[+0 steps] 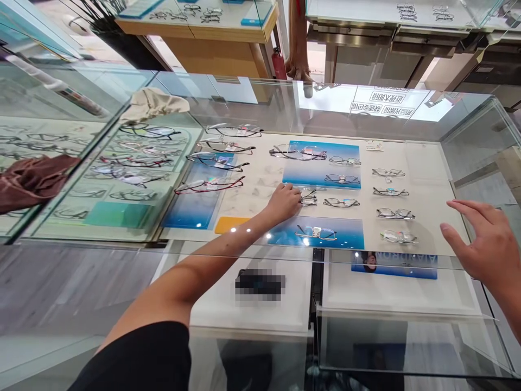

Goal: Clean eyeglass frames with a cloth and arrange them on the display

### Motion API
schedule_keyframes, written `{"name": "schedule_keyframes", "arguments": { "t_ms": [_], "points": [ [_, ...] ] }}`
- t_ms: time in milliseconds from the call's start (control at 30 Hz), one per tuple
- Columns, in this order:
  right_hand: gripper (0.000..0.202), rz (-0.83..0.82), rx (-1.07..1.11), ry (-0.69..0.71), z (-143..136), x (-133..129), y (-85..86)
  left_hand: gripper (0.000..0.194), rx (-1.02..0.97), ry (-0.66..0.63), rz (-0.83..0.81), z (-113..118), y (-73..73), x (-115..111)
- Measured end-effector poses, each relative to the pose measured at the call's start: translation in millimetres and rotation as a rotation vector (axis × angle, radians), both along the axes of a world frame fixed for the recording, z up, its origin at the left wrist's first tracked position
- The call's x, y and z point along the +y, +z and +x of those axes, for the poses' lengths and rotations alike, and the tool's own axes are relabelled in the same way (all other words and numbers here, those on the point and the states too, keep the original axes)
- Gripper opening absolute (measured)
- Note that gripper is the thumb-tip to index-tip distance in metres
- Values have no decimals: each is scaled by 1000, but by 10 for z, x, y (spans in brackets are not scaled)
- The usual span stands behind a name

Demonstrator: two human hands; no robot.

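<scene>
My left hand (284,201) reaches into a glass display case, its fingers closed on the left end of a small pair of glasses (308,198) on the white shelf. To their right lies another pair of glasses (342,202). A blue card (353,147) with glasses on it is just beyond, and a second blue card (352,231) with one pair is nearer. At the right, my right hand (484,233) is raised with thumb and fingers apart, holding nothing. It is beside a column of glasses (394,214).
A beige cloth (154,104) rests on the glass at the upper left, a brown cloth (35,182) at the far left. Several larger frames stand left of my left hand, near a yellow card (230,225). The case's front glass edge (252,252) crosses below my left forearm.
</scene>
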State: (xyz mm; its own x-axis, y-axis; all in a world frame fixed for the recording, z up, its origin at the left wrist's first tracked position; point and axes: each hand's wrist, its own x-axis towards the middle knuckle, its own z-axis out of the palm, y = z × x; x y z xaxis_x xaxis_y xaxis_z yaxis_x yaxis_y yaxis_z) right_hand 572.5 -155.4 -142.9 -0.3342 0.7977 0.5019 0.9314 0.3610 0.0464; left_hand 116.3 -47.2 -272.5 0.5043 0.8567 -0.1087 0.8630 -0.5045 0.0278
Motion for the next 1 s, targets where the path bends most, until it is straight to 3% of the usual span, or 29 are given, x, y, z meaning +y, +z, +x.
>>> {"name": "schedule_keyframes", "arguments": {
  "t_ms": [200, 367, 600, 1000],
  "points": [
    [54, -16, 10, -10, -4, -7, -7, 36, -14, 72, 64, -41, 163, 53],
    [56, -31, 24, -22, -12, -14, -15, 37, -34, 94, 134, 24, 234, 242],
    [59, -36, 21, -26, -21, -9, -24, 46, 69, 95, 8, 164, 154, 518],
    [59, -46, 27, -36, -13, 2, -46, 46, 42, 83, -12, 126, 57, 708]
  ]
}}
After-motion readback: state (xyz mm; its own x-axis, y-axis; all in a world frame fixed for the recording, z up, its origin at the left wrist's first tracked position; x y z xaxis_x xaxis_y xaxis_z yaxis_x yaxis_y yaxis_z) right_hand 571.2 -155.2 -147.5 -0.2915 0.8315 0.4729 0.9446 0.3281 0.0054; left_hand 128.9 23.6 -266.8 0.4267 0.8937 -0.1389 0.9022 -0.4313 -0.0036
